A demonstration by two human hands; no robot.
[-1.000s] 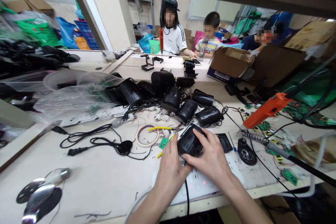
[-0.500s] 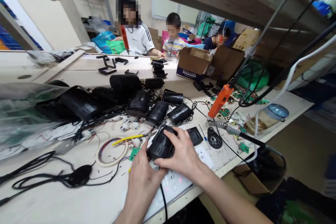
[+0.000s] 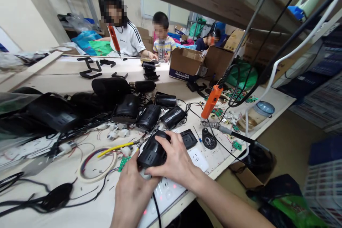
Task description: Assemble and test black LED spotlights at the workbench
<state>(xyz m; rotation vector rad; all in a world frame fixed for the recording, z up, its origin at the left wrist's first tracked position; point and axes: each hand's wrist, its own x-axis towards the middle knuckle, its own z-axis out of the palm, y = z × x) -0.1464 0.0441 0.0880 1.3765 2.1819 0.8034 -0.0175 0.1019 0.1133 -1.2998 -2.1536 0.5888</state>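
Observation:
Between my two hands is a rounded black plastic housing [image 3: 151, 151], held just above a white power strip [image 3: 160, 199]. My left hand [image 3: 135, 178] grips its near left side with thumb and fingers. My right hand [image 3: 173, 156] wraps over the right side and top, its thumb at the near end. A black cable hangs below my hands over the table edge. Left of the housing lie yellow-handled pliers [image 3: 117, 148] and a small green circuit board [image 3: 124, 163]. Just beyond my right hand sits a flat black rectangular part [image 3: 188, 139].
Several similar black housings [image 3: 149, 117] are heaped beyond my hands. An orange electric screwdriver [image 3: 212, 101] hangs at the right above a soldering iron [image 3: 237, 136]. A tape roll [image 3: 97, 165] lies left. A cardboard box [image 3: 184, 65] stands at the back; people sit across the table.
The camera view has turned to the right, so the scene sits further left. Both hands keep their grip on the black housing, with little change in pose.

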